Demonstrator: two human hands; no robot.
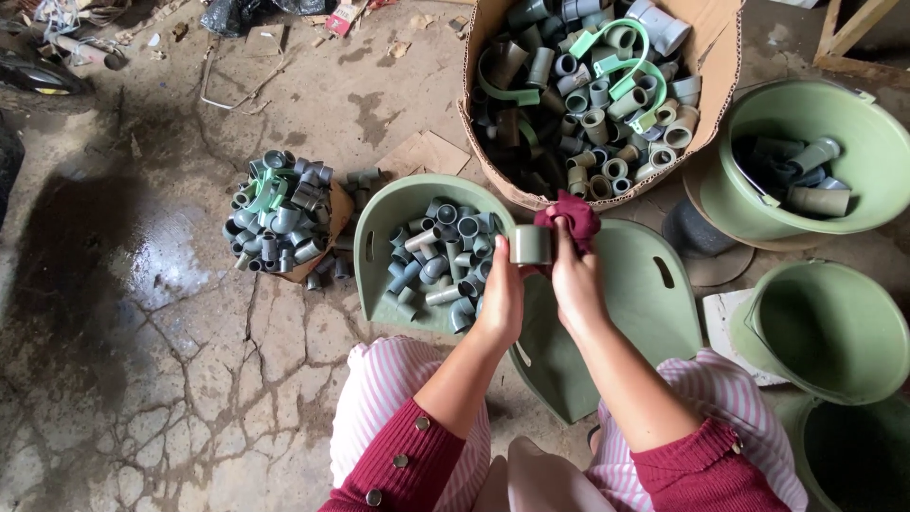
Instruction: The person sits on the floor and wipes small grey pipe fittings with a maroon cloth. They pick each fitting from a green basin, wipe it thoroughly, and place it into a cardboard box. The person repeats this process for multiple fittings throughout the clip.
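Head view: hands [540,275] on pipe fitting [531,245]

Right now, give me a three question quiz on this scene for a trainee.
1. What does the left hand hold?
2. True or false: the right hand holds a blue sponge.
3. Where is the biggest heap of fittings? A) cardboard box B) top bucket C) pile on the floor

Key:
1. A short grey pipe fitting.
2. False: it holds a dark red cloth.
3. A.
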